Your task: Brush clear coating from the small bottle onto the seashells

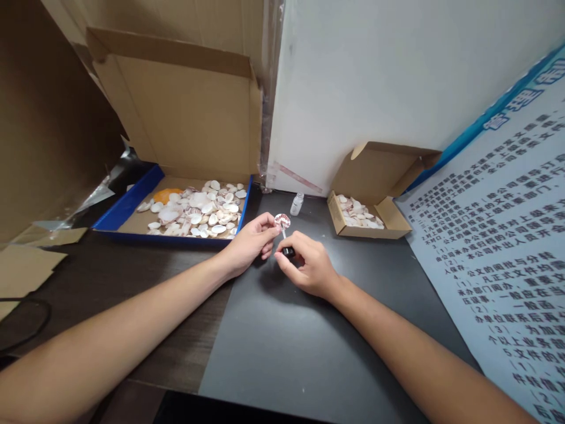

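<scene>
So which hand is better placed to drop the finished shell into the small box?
Probably the left hand: it already pinches the shell, while the right hand holds the brush cap. The small box sits right, though.

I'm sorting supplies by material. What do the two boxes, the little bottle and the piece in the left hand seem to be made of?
Large box and small box: plain brown cardboard, matte, with folded flaps. The small bottle: clear glass or plastic, it cannot be told which. The piece pinched in the left hand: apparently natural seashell, pale with reddish markings, like those in the boxes.
</scene>
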The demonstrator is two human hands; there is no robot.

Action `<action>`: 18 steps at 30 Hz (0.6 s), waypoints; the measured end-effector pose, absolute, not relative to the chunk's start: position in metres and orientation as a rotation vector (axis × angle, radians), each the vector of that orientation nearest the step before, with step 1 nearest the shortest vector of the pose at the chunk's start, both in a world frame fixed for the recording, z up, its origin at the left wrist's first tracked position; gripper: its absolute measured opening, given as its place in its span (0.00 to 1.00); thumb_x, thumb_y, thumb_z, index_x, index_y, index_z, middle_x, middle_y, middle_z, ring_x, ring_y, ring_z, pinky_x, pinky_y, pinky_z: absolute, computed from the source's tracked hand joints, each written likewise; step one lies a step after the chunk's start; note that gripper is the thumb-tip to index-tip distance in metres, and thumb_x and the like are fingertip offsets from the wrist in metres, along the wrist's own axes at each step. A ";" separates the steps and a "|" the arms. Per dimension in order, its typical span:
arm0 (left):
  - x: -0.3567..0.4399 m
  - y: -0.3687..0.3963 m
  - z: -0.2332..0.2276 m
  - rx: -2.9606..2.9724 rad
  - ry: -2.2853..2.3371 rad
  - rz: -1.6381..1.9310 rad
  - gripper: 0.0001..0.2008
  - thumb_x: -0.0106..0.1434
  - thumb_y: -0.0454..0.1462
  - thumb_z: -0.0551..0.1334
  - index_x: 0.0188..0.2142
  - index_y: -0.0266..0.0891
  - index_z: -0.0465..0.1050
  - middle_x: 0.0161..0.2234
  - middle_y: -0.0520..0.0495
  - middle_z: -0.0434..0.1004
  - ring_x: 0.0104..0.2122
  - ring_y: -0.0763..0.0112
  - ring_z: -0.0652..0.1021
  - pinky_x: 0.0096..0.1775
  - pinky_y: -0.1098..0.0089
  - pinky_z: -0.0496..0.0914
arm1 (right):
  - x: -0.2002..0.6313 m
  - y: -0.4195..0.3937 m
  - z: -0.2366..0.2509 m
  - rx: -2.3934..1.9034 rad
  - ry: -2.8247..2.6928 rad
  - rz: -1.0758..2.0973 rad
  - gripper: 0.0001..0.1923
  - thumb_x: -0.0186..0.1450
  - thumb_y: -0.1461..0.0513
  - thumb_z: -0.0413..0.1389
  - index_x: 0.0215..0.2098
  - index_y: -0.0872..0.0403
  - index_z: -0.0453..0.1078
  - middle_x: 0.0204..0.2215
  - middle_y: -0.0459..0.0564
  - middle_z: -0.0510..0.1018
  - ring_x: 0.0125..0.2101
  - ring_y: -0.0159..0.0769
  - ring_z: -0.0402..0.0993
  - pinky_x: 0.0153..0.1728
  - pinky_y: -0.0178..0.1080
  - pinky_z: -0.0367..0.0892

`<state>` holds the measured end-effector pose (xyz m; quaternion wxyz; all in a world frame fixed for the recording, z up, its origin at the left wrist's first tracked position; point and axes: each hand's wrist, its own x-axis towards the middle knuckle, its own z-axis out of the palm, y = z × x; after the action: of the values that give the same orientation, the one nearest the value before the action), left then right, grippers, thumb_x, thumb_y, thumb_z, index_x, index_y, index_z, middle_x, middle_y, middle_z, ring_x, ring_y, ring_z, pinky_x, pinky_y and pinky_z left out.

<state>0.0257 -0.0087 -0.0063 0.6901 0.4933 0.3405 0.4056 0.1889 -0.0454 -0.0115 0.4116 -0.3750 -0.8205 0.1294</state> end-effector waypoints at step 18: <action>0.027 -0.009 -0.004 1.073 0.792 0.918 0.12 0.61 0.40 0.65 0.30 0.41 0.60 0.16 0.61 0.56 0.15 0.83 0.58 0.17 0.81 0.56 | 0.187 -0.048 -0.013 -0.962 -2.095 0.239 0.06 0.67 0.61 0.53 0.34 0.53 0.70 0.26 0.46 0.74 0.25 0.31 0.68 0.27 0.33 0.62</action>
<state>0.0266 -0.0095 -0.0040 0.6898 0.4797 0.3542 0.4105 0.1868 -0.0476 -0.0134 0.4004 -0.3803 -0.8283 0.0945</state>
